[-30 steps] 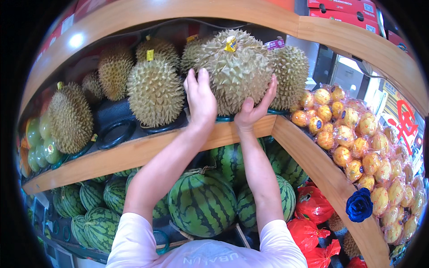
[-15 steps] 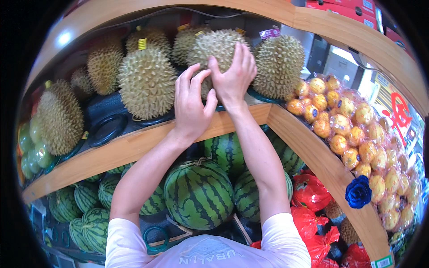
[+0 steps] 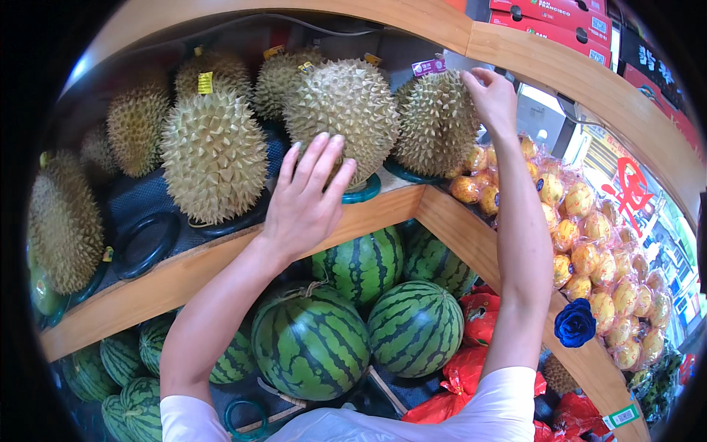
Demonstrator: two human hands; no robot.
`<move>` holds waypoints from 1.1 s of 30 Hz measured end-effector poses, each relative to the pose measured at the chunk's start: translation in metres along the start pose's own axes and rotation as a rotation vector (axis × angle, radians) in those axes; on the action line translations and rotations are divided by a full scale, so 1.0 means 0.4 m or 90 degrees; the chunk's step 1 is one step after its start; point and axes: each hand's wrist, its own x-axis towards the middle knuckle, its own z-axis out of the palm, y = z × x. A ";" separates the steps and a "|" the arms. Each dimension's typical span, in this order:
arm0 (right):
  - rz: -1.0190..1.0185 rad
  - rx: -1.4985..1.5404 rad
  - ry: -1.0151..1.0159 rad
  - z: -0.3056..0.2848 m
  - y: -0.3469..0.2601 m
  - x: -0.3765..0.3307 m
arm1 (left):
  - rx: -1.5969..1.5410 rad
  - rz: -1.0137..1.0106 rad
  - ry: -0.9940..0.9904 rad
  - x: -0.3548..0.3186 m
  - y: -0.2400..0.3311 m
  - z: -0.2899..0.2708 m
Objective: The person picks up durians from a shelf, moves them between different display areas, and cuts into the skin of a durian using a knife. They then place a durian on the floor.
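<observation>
In the middle of the shelf a large spiky durian (image 3: 346,110) stands on a green ring. My left hand (image 3: 305,195) has its fingers apart, with the fingertips against this durian's lower left side. A smaller durian (image 3: 438,121) with a purple tag stands to its right. At that fruit's upper right side is my right hand (image 3: 492,99), its fingers loosely bent and partly hidden; it grips nothing that I can see. Left of my left hand stands another tall durian (image 3: 213,155) with a yellow tag.
More durians (image 3: 66,221) stand to the left, near a bare dark ring (image 3: 147,244). A wooden ledge (image 3: 177,283) edges the shelf. Watermelons (image 3: 313,342) lie below it. Wrapped yellow fruits (image 3: 596,228) fill the right side, with a blue flower (image 3: 575,323) at their edge.
My right hand has left the middle durian and moved right to the smaller durian. My left hand now touches the middle durian's lower side. The view has shifted slightly.
</observation>
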 end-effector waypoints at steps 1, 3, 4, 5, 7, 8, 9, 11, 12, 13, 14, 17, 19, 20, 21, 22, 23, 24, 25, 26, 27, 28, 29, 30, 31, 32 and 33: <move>0.061 0.067 -0.097 -0.017 0.021 0.010 | 0.001 -0.007 -0.001 -0.001 -0.002 0.003; -0.004 0.054 -0.099 -0.023 0.057 0.000 | 0.001 -0.019 -0.003 0.003 -0.001 0.001; -0.058 0.041 -0.070 -0.021 0.053 -0.025 | -0.014 -0.043 -0.009 -0.001 -0.011 0.002; -0.112 0.027 -0.041 -0.018 0.045 -0.049 | -0.001 -0.061 -0.026 -0.002 -0.017 -0.004; -0.079 0.077 -0.044 -0.029 0.036 -0.068 | -0.021 -0.076 -0.045 0.003 -0.014 0.000; -0.101 0.061 -0.047 -0.033 0.039 -0.068 | -0.037 -0.091 -0.050 0.005 -0.011 0.003; -0.122 0.050 -0.049 -0.037 0.041 -0.067 | -0.039 -0.096 -0.049 0.007 -0.010 0.004; -0.135 0.051 -0.052 -0.046 0.046 -0.065 | -0.038 -0.080 -0.055 0.008 -0.009 0.009; -0.141 0.056 -0.050 -0.042 0.046 -0.067 | -0.039 -0.083 -0.057 0.007 -0.008 0.006; -0.146 0.061 -0.048 -0.040 0.047 -0.069 | -0.041 -0.086 -0.058 0.007 -0.008 0.002; -0.150 0.038 -0.051 -0.045 0.043 -0.067 | -0.043 -0.089 -0.060 0.009 -0.007 0.000; -0.115 0.064 -0.070 -0.048 0.034 -0.069 | -0.047 -0.083 -0.049 0.010 -0.008 -0.004; -0.123 0.039 -0.073 -0.050 0.032 -0.067 | -0.054 -0.085 -0.044 0.008 -0.011 -0.004; -0.128 0.026 -0.075 -0.051 0.035 -0.064 | -0.058 -0.086 -0.042 0.008 -0.011 -0.003; -0.142 0.048 -0.086 -0.050 0.049 -0.053 | -0.058 -0.090 -0.043 0.009 -0.013 -0.006; -0.155 0.067 -0.097 -0.052 0.074 -0.041 | -0.060 -0.093 -0.044 0.012 -0.011 -0.006; -0.168 0.086 -0.107 -0.053 0.093 -0.034 | -0.064 -0.095 -0.045 0.013 -0.009 -0.007; -0.174 0.028 -0.108 -0.070 0.061 -0.043 | -0.063 -0.097 -0.048 0.012 -0.010 -0.007; -0.168 0.034 -0.111 -0.066 0.054 -0.042 | -0.062 -0.098 -0.051 0.010 -0.012 -0.007; -0.163 0.039 -0.115 -0.060 0.050 -0.042 | -0.061 -0.100 -0.055 0.009 -0.013 -0.008; -0.157 0.040 -0.118 -0.063 0.048 -0.043 | -0.065 -0.099 -0.051 0.009 -0.012 -0.006; -0.163 0.045 -0.124 -0.068 0.048 -0.044 | -0.068 -0.099 -0.048 0.010 -0.013 -0.005; -0.168 0.050 -0.130 -0.072 0.048 -0.045 | -0.072 -0.098 -0.045 0.011 -0.013 -0.004; -0.174 0.058 -0.136 -0.070 0.049 -0.046 | -0.069 -0.099 -0.047 0.011 -0.013 -0.005; -0.171 0.062 -0.132 -0.064 0.052 -0.045 | -0.066 -0.100 -0.049 0.011 -0.012 -0.007; -0.168 0.066 -0.127 -0.057 0.058 -0.045 | -0.063 -0.101 -0.052 0.011 -0.012 -0.008; -0.164 0.066 -0.123 -0.058 0.060 -0.046 | -0.064 -0.100 -0.050 0.011 -0.011 -0.007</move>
